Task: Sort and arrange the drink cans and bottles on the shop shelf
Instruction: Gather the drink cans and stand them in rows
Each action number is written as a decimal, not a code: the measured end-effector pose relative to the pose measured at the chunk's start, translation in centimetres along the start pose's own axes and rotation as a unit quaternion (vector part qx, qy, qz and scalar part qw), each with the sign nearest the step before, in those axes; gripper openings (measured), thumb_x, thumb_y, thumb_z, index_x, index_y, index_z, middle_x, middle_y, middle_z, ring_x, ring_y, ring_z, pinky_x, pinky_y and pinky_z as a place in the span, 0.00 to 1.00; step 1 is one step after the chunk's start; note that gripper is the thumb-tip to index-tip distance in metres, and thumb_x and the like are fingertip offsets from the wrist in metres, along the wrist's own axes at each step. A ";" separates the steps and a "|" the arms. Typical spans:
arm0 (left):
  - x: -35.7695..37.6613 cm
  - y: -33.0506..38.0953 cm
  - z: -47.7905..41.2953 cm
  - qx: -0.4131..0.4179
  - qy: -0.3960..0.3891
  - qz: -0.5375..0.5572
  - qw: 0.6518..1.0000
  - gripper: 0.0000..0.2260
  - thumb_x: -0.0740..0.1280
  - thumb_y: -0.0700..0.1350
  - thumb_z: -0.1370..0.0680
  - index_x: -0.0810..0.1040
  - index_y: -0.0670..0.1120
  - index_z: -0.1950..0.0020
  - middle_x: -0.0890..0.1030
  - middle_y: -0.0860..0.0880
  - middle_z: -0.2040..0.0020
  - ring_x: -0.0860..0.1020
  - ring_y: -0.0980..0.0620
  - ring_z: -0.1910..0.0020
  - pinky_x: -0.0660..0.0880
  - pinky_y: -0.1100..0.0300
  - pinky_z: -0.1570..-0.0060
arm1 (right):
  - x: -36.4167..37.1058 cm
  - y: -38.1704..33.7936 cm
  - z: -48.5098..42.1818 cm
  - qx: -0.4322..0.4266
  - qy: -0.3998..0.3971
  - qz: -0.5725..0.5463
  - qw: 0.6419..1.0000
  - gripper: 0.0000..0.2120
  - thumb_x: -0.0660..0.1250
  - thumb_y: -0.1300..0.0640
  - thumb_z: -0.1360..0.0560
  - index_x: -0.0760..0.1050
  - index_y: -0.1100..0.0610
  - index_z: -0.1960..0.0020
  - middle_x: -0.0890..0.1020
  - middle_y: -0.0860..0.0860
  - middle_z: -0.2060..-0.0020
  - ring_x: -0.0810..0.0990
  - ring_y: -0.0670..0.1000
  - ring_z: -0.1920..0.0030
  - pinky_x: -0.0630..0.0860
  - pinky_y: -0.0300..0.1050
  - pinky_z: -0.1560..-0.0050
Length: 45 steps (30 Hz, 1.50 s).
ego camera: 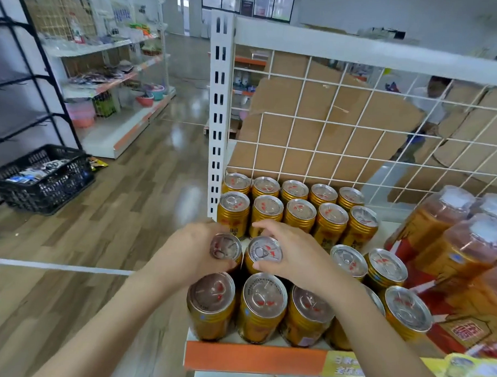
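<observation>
Several gold drink cans with silver pull-tab lids stand in rows on the white shelf [384, 229]. My left hand [191, 248] grips one gold can [225, 248] in the third row from the back, at the shelf's left edge. Beside it, my right hand [293, 254] holds a second gold can [263, 253], fingers over its far rim and thumb on the near rim. Two full rows of cans [297, 209] stand behind my hands and a front row of cans [261, 310] lies below them. Amber bottles with white caps [443, 223] stand at the right.
A white wire grid [356, 130] backs the shelf, with cardboard behind it and a person beyond. The perforated white upright [219, 116] stands at the shelf's left corner. An orange price strip [252, 357] runs along the front edge. A black crate [42, 178] sits on the wooden floor at left.
</observation>
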State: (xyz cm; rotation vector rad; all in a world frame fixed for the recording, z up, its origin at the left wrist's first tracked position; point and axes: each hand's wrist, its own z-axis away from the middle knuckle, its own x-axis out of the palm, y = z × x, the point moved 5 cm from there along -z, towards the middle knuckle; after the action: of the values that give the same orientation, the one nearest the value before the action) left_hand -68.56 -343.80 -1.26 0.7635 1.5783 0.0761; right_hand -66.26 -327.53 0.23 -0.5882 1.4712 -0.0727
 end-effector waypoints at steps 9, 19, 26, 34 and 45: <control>0.1 -0.6 -3.5 0.007 0.009 0.043 0.999 0.25 0.74 0.52 0.31 0.75 0.49 0.36 0.77 0.51 0.43 0.76 0.53 0.48 0.70 0.63 0.53 | -1.1 1.1 -2.1 0.039 0.032 0.011 0.999 0.33 0.71 0.49 0.29 0.59 0.48 0.29 0.73 0.50 0.35 0.72 0.50 0.38 0.69 0.41 0.45; 0.9 -1.9 -3.3 0.031 0.011 0.090 0.995 0.28 0.75 0.53 0.33 0.73 0.49 0.35 0.73 0.54 0.45 0.73 0.57 0.48 0.67 0.68 0.51 | -1.2 1.3 -2.5 0.044 0.055 0.025 0.997 0.30 0.70 0.50 0.29 0.62 0.49 0.30 0.73 0.49 0.35 0.72 0.49 0.38 0.71 0.42 0.45; 1.4 -2.7 -3.2 0.052 -0.073 0.168 0.982 0.29 0.75 0.46 0.31 0.67 0.57 0.33 0.70 0.61 0.35 0.68 0.65 0.39 0.61 0.82 0.47 | -1.1 2.0 -2.3 0.038 0.063 -0.012 0.997 0.31 0.71 0.53 0.29 0.61 0.47 0.31 0.72 0.49 0.36 0.71 0.47 0.39 0.67 0.37 0.48; 1.5 -2.4 -3.3 0.088 -0.093 0.146 0.981 0.31 0.74 0.47 0.30 0.64 0.58 0.31 0.66 0.57 0.34 0.64 0.61 0.36 0.57 0.77 0.41 | -0.6 3.0 -1.9 0.061 0.091 -0.056 0.992 0.33 0.72 0.49 0.30 0.61 0.48 0.30 0.72 0.49 0.39 0.73 0.48 0.41 0.69 0.39 0.47; 1.4 -2.3 -4.3 0.084 -0.068 0.131 0.985 0.30 0.74 0.43 0.30 0.68 0.51 0.31 0.72 0.58 0.35 0.68 0.63 0.38 0.59 0.83 0.46 | 0.0 3.7 -1.7 0.076 0.122 -0.088 0.986 0.32 0.73 0.49 0.31 0.63 0.47 0.31 0.73 0.46 0.41 0.73 0.46 0.42 0.69 0.39 0.47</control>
State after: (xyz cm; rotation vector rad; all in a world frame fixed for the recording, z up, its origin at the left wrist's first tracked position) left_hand -73.41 -343.24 -2.83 1.0851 1.3601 0.0815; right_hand -69.00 -324.91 -1.27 -0.5982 1.6310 -0.4050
